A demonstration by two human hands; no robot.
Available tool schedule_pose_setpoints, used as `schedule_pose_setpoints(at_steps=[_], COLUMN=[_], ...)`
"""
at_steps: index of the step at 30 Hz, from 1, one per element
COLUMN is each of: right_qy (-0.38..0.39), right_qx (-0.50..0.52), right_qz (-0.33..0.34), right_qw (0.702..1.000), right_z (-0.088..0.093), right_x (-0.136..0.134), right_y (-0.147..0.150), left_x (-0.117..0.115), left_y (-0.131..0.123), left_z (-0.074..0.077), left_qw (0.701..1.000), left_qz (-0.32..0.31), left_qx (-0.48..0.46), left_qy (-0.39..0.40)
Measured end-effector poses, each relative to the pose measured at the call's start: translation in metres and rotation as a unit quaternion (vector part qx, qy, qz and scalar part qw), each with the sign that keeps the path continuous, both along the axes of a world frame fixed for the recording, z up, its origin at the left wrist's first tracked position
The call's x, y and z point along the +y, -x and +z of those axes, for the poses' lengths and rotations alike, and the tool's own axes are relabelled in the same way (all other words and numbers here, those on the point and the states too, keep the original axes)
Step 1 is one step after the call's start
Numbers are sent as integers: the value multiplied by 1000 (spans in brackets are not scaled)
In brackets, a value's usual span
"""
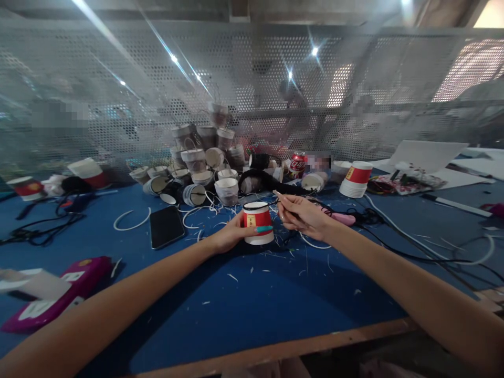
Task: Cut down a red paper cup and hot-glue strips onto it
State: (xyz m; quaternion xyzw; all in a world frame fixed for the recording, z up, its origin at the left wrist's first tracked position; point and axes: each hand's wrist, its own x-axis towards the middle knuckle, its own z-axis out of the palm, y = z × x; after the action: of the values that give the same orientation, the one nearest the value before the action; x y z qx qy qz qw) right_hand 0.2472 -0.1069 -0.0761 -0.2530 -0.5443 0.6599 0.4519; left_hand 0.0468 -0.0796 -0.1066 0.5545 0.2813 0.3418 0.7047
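Observation:
My left hand [232, 232] is wrapped round a red and white paper cup [258, 212], its narrower end up. A turquoise strip lies across the cup's front by my fingertips; I cannot make out whether it is a long fingernail. A thin black cord [255, 205] circles the cup near its top and runs to the right. Close beside the cup, my right hand [297, 214] is closed in a pinch on this cord. Behind my hands stands a heap of white-rimmed paper cups [227, 190], some with loop handles.
A black phone [166, 227] and a purple packet of tissues [65, 294] lie on the left. Stacked cups [355, 180], a red drink can [297, 165] and a pink-handled tool [343, 218] are to the right. White scraps and cords litter the blue table [275, 310]. A perforated screen [252, 79] rises behind.

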Motion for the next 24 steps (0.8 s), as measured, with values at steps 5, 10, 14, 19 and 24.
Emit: schedule_pose_setpoints(at_steps=[5, 10, 14, 19, 24], right_qy=[20, 30, 30, 22, 14], right_qx=[-30, -49, -60, -62, -67], right_qz=[-31, -46, -59, -85, -100], right_qw=[999, 997, 996, 994, 993], right_z=[-8, -11, -11, -12, -15], right_x=[5, 7, 6, 4, 4], right_y=[1, 3, 5, 9, 13], left_x=[-1, -1, -1, 0, 1], left_y=[0, 1, 2, 4, 5], left_z=[3, 3, 3, 2, 1], left_qw=[1000, 999, 999, 999, 998], left_qz=[-20, -41, -47, -46, -48], left_qx=[-20, -26, -17, -10, -28], left_qy=[11, -3, -3, 8, 18])
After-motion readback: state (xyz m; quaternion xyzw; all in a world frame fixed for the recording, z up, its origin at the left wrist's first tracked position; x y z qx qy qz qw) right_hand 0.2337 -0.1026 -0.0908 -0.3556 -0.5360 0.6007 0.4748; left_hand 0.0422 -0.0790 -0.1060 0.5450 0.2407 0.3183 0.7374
